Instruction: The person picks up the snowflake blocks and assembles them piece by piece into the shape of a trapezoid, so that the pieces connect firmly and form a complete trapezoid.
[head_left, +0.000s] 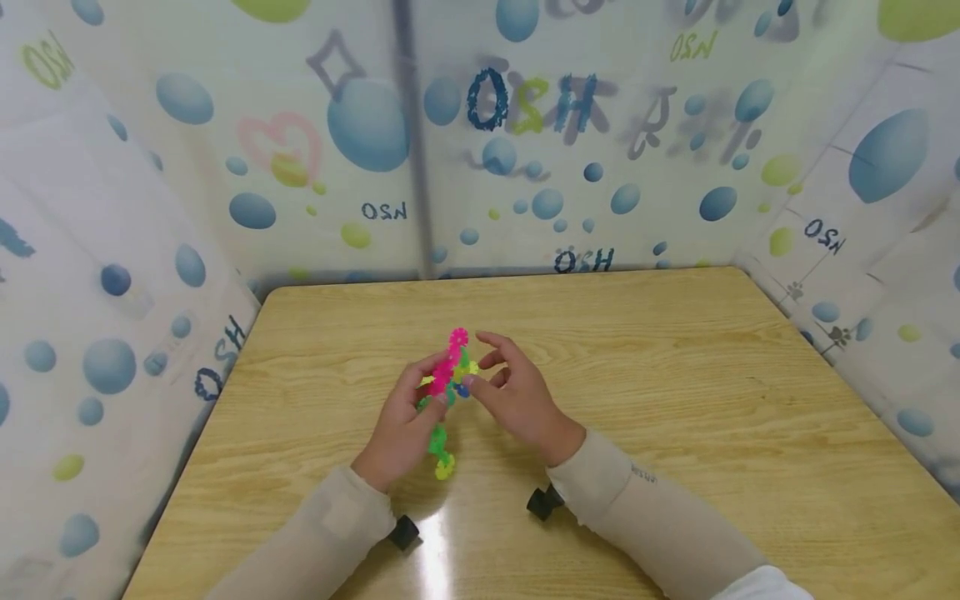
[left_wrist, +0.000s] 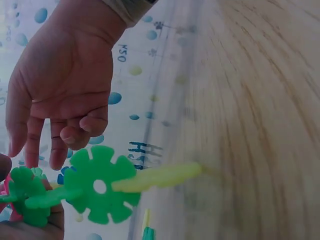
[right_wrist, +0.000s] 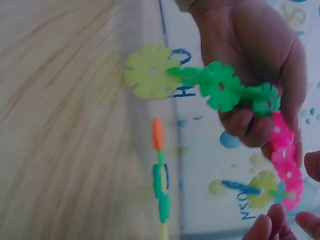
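Note:
A figure of interlocking plastic flower discs (head_left: 442, 379) is held over the table. My left hand (head_left: 401, 425) grips it between thumb and fingers. Its pink discs (right_wrist: 286, 160) run up past those fingers, while green discs (left_wrist: 102, 185) and a yellow disc (right_wrist: 152, 72) extend from the other end. My right hand (head_left: 521, 404) is at the right side, fingers loosely bent and apart, thumb tip by the yellow and blue discs (head_left: 462, 386). Its palm (left_wrist: 65, 80) faces the figure in the left wrist view. An edge-on row of orange, green and yellow discs (right_wrist: 160, 180) shows in the right wrist view.
A wood-grain table (head_left: 637, 358) lies beneath both hands. Printed white curtains (head_left: 465, 208) with blue and green dots surround it at the back and sides. Black wrist cameras (head_left: 405, 532) sit under the beige sleeves (head_left: 330, 525).

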